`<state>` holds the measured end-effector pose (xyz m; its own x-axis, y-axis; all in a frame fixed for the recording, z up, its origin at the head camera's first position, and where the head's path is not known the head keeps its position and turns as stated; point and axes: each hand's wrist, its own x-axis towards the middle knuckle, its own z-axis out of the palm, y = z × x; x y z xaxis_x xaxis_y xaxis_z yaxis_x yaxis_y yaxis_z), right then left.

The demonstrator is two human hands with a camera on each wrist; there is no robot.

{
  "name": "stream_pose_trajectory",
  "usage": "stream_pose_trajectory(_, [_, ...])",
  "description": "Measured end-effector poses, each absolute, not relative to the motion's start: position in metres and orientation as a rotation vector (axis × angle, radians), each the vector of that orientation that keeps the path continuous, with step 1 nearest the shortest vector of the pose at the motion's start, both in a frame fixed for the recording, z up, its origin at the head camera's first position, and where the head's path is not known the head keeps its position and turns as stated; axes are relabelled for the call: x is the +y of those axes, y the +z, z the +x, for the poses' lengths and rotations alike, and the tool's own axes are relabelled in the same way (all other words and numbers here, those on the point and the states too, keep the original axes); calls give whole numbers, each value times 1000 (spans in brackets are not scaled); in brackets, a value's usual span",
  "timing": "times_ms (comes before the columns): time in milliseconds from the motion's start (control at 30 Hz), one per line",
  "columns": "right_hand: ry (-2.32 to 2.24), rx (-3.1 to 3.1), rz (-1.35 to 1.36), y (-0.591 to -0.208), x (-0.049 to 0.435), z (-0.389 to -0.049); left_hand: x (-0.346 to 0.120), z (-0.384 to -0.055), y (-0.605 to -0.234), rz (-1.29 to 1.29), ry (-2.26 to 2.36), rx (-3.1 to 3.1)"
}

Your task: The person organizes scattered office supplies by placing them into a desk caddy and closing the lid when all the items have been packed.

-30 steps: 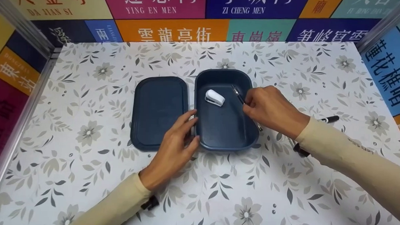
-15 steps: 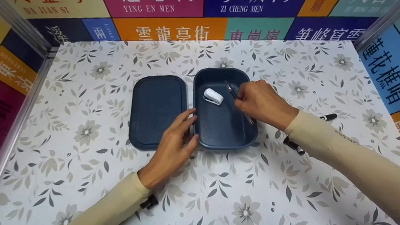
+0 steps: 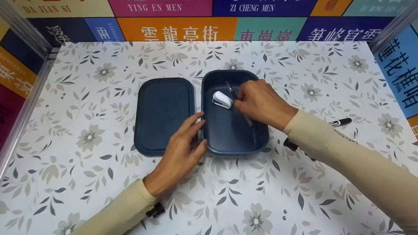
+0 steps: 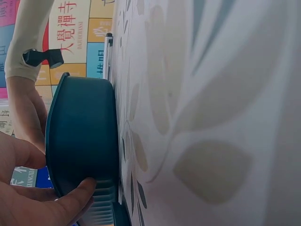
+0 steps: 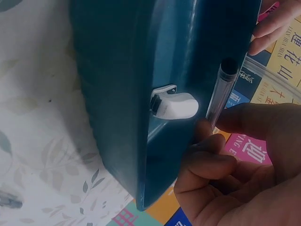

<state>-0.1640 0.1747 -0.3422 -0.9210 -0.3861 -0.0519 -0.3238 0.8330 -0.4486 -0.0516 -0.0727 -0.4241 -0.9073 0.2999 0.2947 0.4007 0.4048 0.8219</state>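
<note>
My right hand [image 3: 261, 100] pinches a clear-barrelled pen [image 3: 247, 120] between thumb and fingers, over the inside of a dark blue lidless box [image 3: 229, 146]. The pen slants, and its black end [image 5: 229, 68] shows in the right wrist view. Beside it on the box floor lies a small white stapler [image 3: 222, 99]. My left hand [image 3: 178, 149] rests its extended fingers against the box's left side; in the left wrist view a fingertip [image 4: 87, 186] lies along the outer wall. The matching dark blue lid [image 3: 164, 116] lies flat just left of the box.
A black and white marker [image 3: 341, 122] lies on the table right of the box, partly behind my right sleeve. The floral tablecloth [image 3: 206, 201] covers the table. Printed panels [image 3: 181, 27] stand along the back and both sides.
My right hand has moved left with the pen, from the box's right rim to over its middle, close to the stapler. My left hand stays at the box's side.
</note>
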Motion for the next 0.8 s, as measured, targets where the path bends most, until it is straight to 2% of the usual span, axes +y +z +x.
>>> stream_pose_trajectory(800, [-611,2843,-544,-341,142,-175,-73,-53,-425,-639,-1469,-2556])
